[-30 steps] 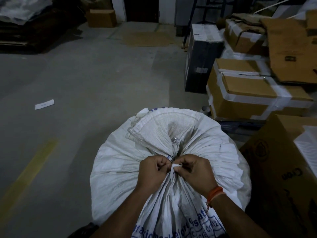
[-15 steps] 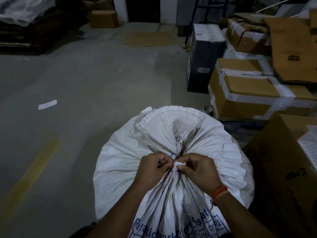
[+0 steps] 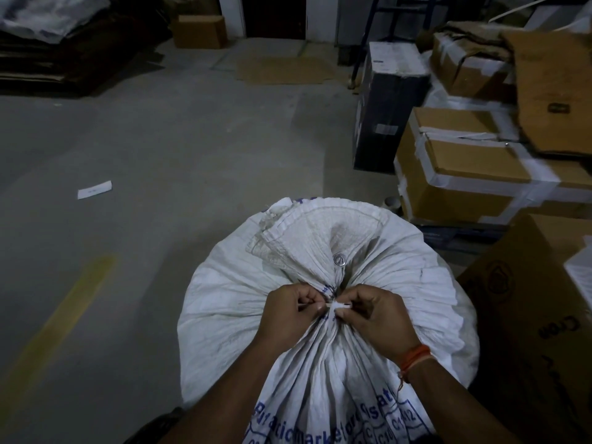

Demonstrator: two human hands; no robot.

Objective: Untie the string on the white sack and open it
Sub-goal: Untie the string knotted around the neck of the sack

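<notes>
You are standing over the sack (image 3: 326,315), which is sitting upright on the floor (image 3: 179,149) just below you, its neck bunched tight and still tied. Both your hands are meeting at that neck. Your left hand (image 3: 290,312) is curling closed, thumb and forefinger pinching a thin strand of the string (image 3: 338,306) at the left of the knot. Your right hand (image 3: 374,315) is pinching the white knot itself from the right, fingers folded in tight around it. The two hands are almost touching, with only the knot showing between them. An orange thread band (image 3: 415,360) is circling your right wrist. Above the tie, the sack's loose mouth is fanning out away from you, and a small round silver tag (image 3: 338,259) is lying on the folds just beyond the knot. Taped boxes (image 3: 464,174) are stacking up to your right, close beside the sack, and a paper slip (image 3: 94,189) is lying on the floor well off to your left.
</notes>
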